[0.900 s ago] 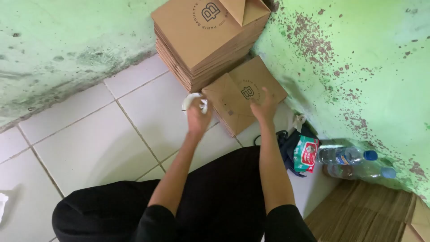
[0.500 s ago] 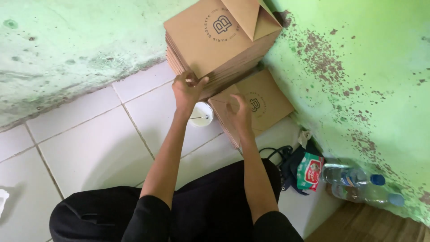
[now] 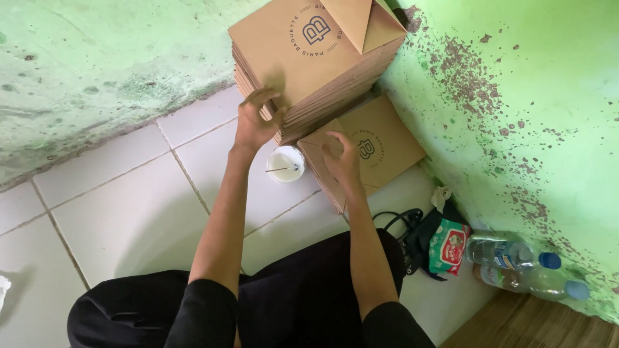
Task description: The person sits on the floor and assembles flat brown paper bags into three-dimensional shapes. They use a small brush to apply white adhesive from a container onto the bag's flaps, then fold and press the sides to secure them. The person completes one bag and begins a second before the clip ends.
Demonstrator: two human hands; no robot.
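White tile floor [image 3: 129, 212]: box stack [image 3: 303, 58], cup [image 3: 285, 164], bottles [image 3: 516, 258].

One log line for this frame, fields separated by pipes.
left hand at edge of box stack | right hand on flat box | white cup between hands on tile floor

Single head cam, looks steeply down from above the person's lap toward the stack of flat cardboard boxes [image 3: 309, 64] in the green wall corner. Close range, arm's length from the stack. White floor tiles [image 3: 109, 206] left of stack. No second view.
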